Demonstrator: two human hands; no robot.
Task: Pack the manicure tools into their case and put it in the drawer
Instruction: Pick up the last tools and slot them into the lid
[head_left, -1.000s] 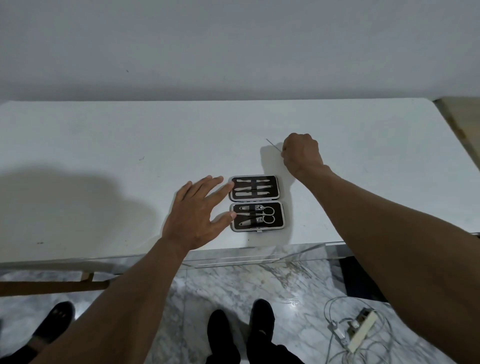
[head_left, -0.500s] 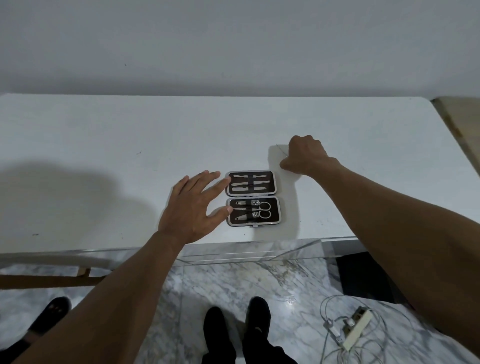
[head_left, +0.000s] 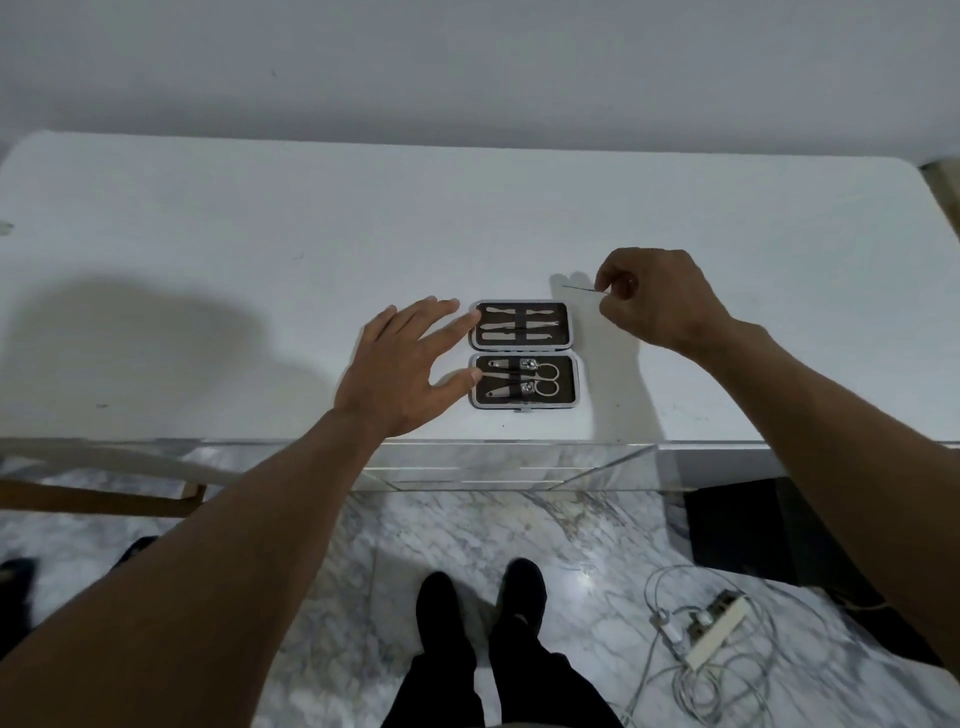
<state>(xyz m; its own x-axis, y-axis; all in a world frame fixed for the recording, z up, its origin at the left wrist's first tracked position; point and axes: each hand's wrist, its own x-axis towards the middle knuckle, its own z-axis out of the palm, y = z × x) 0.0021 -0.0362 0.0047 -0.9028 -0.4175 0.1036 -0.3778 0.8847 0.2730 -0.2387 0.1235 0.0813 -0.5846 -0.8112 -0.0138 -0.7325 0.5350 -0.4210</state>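
A black manicure case (head_left: 523, 356) lies open flat on the white table top (head_left: 260, 249), near its front edge. Its far half holds several slim metal tools; its near half holds clippers and scissors under a strap. My left hand (head_left: 402, 366) rests flat beside the case, fingers spread, with fingertips touching its left edge. My right hand (head_left: 657, 299) hovers just right of and beyond the case, pinching a thin metal tool (head_left: 584, 288) whose tip points left.
The table's front is mirrored, with drawer fronts (head_left: 498, 470) below the case. On the marble floor lie a power strip with tangled cables (head_left: 711, 631), a dark box (head_left: 737, 530) and my black shoes (head_left: 480, 603). A wall stands behind the table.
My right hand has lifted off the table and turned, now holding the thin tool up with its tip pointing left. My left hand has stayed at the case's left edge.
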